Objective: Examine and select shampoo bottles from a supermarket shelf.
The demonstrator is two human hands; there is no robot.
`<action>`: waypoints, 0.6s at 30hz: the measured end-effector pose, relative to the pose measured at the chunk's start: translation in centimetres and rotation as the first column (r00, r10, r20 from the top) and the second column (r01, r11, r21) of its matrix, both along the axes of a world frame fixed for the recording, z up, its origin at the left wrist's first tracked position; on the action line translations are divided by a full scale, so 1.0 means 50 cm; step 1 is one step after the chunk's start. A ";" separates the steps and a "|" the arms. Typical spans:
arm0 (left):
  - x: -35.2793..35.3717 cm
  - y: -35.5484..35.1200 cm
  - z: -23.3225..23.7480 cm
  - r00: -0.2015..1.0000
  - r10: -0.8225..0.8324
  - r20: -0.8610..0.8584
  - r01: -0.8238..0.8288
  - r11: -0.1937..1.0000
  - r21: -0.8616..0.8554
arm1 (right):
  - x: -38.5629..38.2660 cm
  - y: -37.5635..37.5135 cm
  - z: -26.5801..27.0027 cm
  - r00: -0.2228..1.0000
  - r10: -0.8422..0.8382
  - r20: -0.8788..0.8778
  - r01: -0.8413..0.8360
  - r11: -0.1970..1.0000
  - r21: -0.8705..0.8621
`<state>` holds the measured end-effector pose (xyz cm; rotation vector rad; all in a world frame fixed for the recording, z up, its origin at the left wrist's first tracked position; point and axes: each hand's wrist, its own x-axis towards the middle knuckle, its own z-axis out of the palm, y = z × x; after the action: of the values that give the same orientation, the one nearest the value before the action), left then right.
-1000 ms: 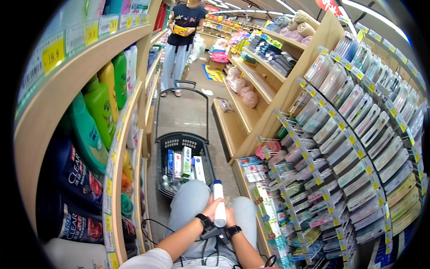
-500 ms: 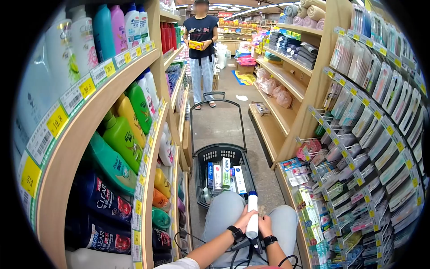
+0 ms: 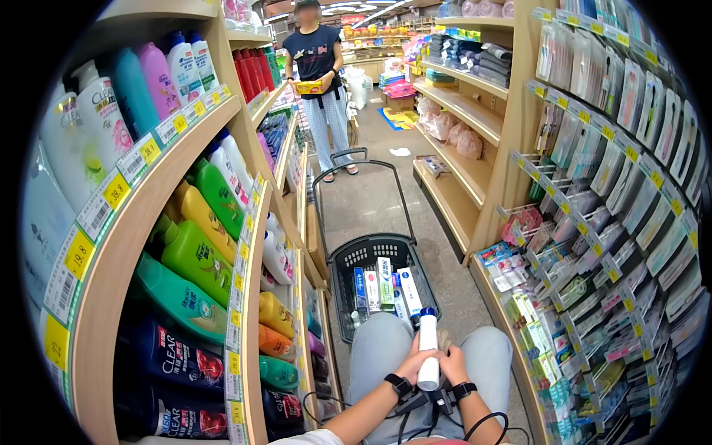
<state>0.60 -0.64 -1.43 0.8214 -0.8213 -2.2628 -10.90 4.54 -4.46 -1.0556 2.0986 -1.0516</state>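
Note:
I crouch in a shop aisle. My left hand (image 3: 413, 366) and my right hand (image 3: 452, 365) both grip a slim white bottle with a blue cap (image 3: 428, 348), held upright over my knees. Each wrist wears a black band. Right in front of my knees stands a black shopping basket (image 3: 378, 252) with its long handle raised. Several boxes of toothpaste (image 3: 383, 285) stand in it.
Wooden shelves on the left hold green, yellow and dark shampoo bottles (image 3: 196, 259) with yellow price tags. On the right hang racks of packaged small goods (image 3: 615, 222). A person holding a yellow box (image 3: 320, 74) stands down the aisle.
My view has shifted slightly left and lower along the aisle. Both hands still hold the white bottle upright over my knees. The basket has not moved.

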 end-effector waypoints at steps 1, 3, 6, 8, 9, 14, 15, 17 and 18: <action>0.003 0.003 0.015 1.000 -0.006 0.027 0.007 1.000 -0.022 | 0.001 0.000 -0.002 1.000 -0.002 0.009 0.003 1.000 -0.028; 0.003 -0.001 -0.008 1.000 0.002 0.014 -0.001 1.000 -0.024 | 0.000 -0.002 -0.011 1.000 -0.001 -0.006 0.001 1.000 -0.005; 0.001 -0.004 -0.003 0.999 -0.005 0.032 0.005 1.000 -0.006 | 0.001 -0.001 -0.003 1.000 -0.003 -0.030 0.003 1.000 0.006; 0.000 -0.004 -0.001 0.999 -0.023 0.022 0.023 1.000 0.007 | 0.003 0.001 0.014 0.998 0.013 -0.061 -0.011 0.999 0.037; 0.000 -0.003 0.002 0.999 -0.031 0.017 0.031 0.999 0.014 | 0.003 0.004 0.017 0.997 0.023 -0.076 -0.019 0.998 0.053; -0.001 -0.002 -0.007 0.998 -0.026 0.063 0.020 0.996 0.091 | -0.002 0.005 -0.025 0.999 -0.043 -0.029 0.039 0.993 -0.113; -0.003 -0.002 -0.016 0.996 -0.015 0.082 0.004 0.992 0.128 | -0.004 0.008 -0.028 0.997 -0.070 -0.015 0.067 0.986 -0.153; 0.000 -0.015 -0.076 0.995 -0.101 -0.006 0.099 0.964 0.247 | 0.000 0.011 0.002 0.994 -0.093 0.062 0.105 0.970 -0.221; 0.003 -0.016 -0.073 0.989 -0.139 -0.056 0.150 0.942 0.301 | 0.002 0.013 0.014 0.990 -0.103 0.100 0.125 0.959 -0.254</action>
<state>0.74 -1.44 -5.08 0.8801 -0.5368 -2.5694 -10.81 5.18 -3.78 -0.9985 2.0108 -1.4355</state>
